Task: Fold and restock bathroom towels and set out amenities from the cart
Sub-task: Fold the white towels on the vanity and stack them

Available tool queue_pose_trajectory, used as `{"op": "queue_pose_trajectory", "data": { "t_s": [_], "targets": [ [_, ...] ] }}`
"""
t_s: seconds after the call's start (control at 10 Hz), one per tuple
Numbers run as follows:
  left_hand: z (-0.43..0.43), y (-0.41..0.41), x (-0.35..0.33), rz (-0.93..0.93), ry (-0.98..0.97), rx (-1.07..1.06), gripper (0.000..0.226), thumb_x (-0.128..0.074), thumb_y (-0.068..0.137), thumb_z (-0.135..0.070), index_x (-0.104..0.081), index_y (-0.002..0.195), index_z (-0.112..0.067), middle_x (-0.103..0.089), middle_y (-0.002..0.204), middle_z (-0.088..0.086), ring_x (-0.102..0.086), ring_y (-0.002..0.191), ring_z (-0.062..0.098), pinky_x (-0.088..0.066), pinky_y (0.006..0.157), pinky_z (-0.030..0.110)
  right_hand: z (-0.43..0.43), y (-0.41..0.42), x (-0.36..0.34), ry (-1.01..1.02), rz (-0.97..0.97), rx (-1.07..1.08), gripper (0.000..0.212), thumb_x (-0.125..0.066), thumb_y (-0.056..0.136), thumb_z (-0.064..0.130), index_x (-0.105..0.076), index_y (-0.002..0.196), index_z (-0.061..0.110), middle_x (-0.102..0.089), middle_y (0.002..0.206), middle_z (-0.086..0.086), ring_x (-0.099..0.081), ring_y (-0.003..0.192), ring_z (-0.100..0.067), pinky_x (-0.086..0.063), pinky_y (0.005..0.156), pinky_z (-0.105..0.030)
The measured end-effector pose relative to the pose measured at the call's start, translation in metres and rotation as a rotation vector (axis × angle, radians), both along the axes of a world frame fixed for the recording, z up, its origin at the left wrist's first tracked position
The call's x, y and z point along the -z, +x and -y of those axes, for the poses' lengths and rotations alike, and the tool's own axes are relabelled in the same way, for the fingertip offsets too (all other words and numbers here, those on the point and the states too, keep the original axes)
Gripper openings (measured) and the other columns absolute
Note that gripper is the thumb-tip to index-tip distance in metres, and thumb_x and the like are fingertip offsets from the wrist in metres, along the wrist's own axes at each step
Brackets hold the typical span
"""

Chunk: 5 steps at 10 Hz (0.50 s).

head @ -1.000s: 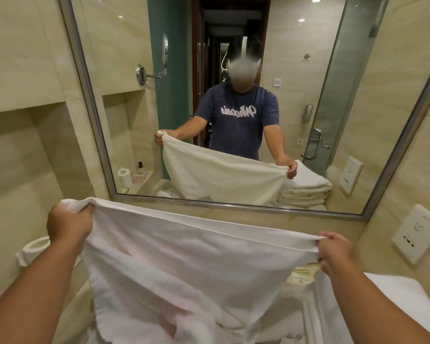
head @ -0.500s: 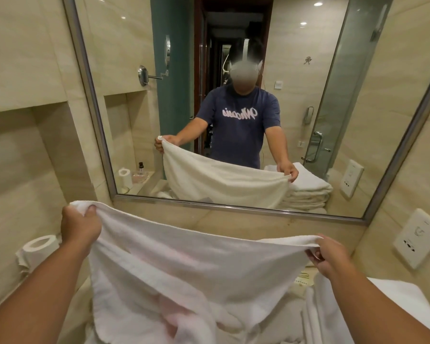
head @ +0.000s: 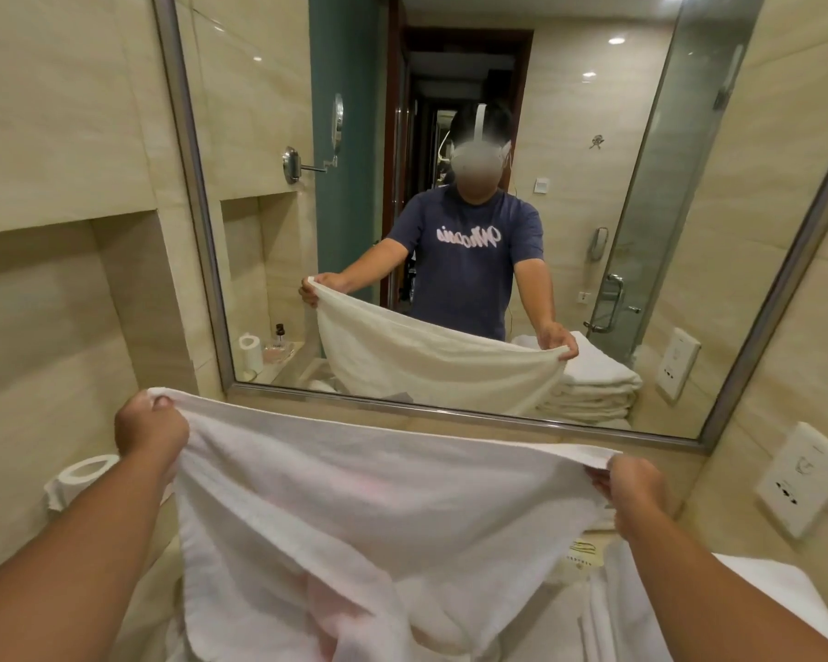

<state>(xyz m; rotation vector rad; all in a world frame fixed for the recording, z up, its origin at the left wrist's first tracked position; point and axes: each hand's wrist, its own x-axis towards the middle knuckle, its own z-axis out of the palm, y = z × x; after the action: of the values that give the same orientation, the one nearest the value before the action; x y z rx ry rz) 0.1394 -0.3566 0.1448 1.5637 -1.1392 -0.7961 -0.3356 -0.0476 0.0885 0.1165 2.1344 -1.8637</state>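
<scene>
A white towel (head: 354,508) hangs spread out in front of me, above the vanity counter. My left hand (head: 149,427) grips its upper left corner. The upper right corner is pinched by my right hand (head: 634,489). The top edge runs between both hands and sags slightly toward the right. The lower part of the towel bunches in folds at the bottom of the view and hides the counter below. A stack of folded white towels (head: 608,609) lies at the lower right, beside my right forearm.
A large wall mirror (head: 689,231) faces me and reflects me with the towel. A toilet paper roll (head: 84,475) sits at the left by a wall niche. A wall socket plate (head: 804,475) is on the right wall. A small amenity packet (head: 579,554) lies behind the towel.
Both hands with the towel have sunk a little lower and the towel's top edge is drawn tighter. My view has tilted slightly downward.
</scene>
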Motion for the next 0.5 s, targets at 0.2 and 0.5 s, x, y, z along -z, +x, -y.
{"op": "queue_pose_trajectory", "data": {
  "t_s": [0.2, 0.5],
  "targets": [
    [-0.004, 0.002, -0.021, -0.199, -0.042, -0.146, 0.03, -0.048, 0.105, -0.024, -0.063, 0.126, -0.01, -0.064, 0.132, 0.018, -0.062, 0.116, 0.038, -0.047, 0.098, 0.04, -0.007, 0.035, -0.032, 0.141, -0.462, -0.04, 0.003, -0.067, 0.097, 0.018, -0.066, 0.097, 0.015, -0.069, 0.097, -0.013, -0.059, 0.088, -0.03, -0.047, 0.078, -0.038],
    [-0.044, -0.027, -0.07, -0.083, 0.194, 0.597, 0.03, -0.034, 0.111, -0.026, -0.058, 0.12, -0.009, -0.058, 0.122, 0.009, -0.053, 0.12, 0.027, -0.045, 0.104, 0.036, 0.004, 0.089, -0.114, -0.991, 0.253, -0.649, 0.018, -0.085, 0.073, 0.016, -0.067, 0.077, 0.019, -0.06, 0.07, 0.001, -0.061, 0.064, -0.012, -0.061, 0.081, -0.038]
  ]
}}
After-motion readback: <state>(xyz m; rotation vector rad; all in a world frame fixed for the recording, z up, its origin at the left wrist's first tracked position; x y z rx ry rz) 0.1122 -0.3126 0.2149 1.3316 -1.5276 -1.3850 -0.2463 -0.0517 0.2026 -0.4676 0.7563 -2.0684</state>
